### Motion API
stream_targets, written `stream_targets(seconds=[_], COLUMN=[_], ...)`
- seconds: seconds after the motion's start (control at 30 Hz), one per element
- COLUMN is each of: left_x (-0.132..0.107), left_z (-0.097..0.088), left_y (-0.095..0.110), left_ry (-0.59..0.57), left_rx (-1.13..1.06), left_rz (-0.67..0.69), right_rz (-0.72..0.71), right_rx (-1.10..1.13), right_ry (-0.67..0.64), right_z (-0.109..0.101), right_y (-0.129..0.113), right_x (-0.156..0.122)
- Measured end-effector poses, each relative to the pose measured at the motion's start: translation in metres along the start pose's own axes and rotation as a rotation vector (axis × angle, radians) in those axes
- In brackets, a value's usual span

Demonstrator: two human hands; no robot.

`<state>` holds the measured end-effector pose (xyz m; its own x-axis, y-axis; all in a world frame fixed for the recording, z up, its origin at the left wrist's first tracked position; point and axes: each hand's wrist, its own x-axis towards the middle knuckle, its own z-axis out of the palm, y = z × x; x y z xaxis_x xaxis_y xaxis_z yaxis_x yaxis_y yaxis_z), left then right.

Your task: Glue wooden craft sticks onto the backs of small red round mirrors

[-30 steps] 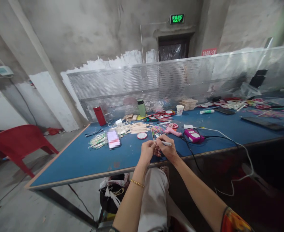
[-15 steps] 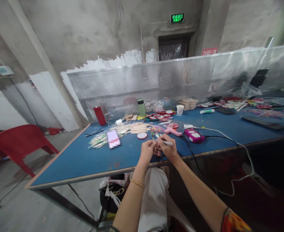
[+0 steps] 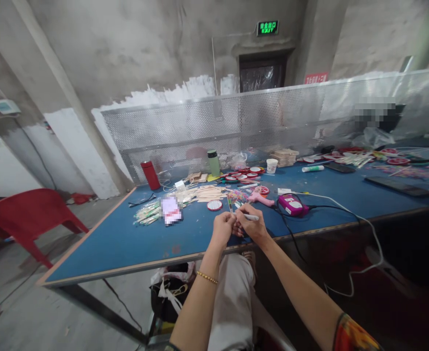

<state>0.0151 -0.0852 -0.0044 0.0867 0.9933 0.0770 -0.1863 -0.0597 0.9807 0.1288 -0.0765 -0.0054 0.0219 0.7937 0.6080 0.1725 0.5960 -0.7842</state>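
Note:
My left hand (image 3: 224, 228) is closed near the table's front edge, its fingertips pinching a slim upright strip with green on it (image 3: 230, 204). What kind of thing the strip is, I cannot make out. My right hand (image 3: 255, 225) is wrapped around a white marker pen (image 3: 251, 217), whose tip end is hidden by the fingers close to the strip. Both hands almost touch. Just beyond them lie a small heap of colourful thin pieces (image 3: 239, 196), a round red-rimmed disc (image 3: 215, 205) and a pink tool with a handle (image 3: 261, 199).
Flat wooden sticks (image 3: 210, 193) and slim clear packets (image 3: 145, 213) lie to the left, beside a phone (image 3: 171, 210). A red bottle (image 3: 150, 175), green bottle (image 3: 213, 163) and paper cup (image 3: 272, 166) stand behind. A purple box (image 3: 293, 205) with cables sits right.
My right hand and the marker pen have shifted very slightly, the pen tilting a little lower to the left. My left hand and the strip stay nearly still.

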Motion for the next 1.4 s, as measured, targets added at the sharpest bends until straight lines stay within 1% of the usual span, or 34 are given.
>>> stream_targets(seconds=[0.13, 0.27, 0.47, 0.63, 0.77, 0.9, 1.13, 1.4], left_x=[-0.001, -0.0018, -0.0004, 0.0004, 0.0002, 0.0003, -0.0001, 0.0019], left_z=[0.0008, 0.0011, -0.0006, -0.0002, -0.0005, -0.0011, -0.0005, -0.0006], left_y=[0.0014, 0.0024, -0.0002, -0.0014, -0.0009, -0.0013, -0.0014, -0.0037], left_ry=[0.004, 0.01, -0.015, -0.001, 0.004, -0.01, 0.003, -0.002], left_rx=[0.009, 0.003, 0.007, 0.008, 0.012, 0.011, 0.019, 0.015], left_rz=[0.001, -0.002, 0.013, 0.018, 0.022, 0.009, 0.016, 0.017], right_rz=[-0.022, -0.03, -0.03, -0.025, -0.007, -0.033, -0.011, -0.041], right_rx=[-0.032, -0.031, -0.031, -0.025, -0.029, -0.044, -0.022, -0.056], right_ry=[0.016, 0.047, 0.029, 0.023, 0.028, 0.052, 0.018, 0.052], right_z=[-0.0001, -0.0015, -0.0008, 0.001, 0.0004, -0.0008, 0.0011, -0.0001], right_y=[0.0023, -0.001, -0.0027, 0.0016, -0.0016, -0.0039, 0.0007, 0.0011], right_x=[0.0004, 0.0006, 0.0002, -0.0002, -0.0003, -0.0005, -0.0006, -0.0008])
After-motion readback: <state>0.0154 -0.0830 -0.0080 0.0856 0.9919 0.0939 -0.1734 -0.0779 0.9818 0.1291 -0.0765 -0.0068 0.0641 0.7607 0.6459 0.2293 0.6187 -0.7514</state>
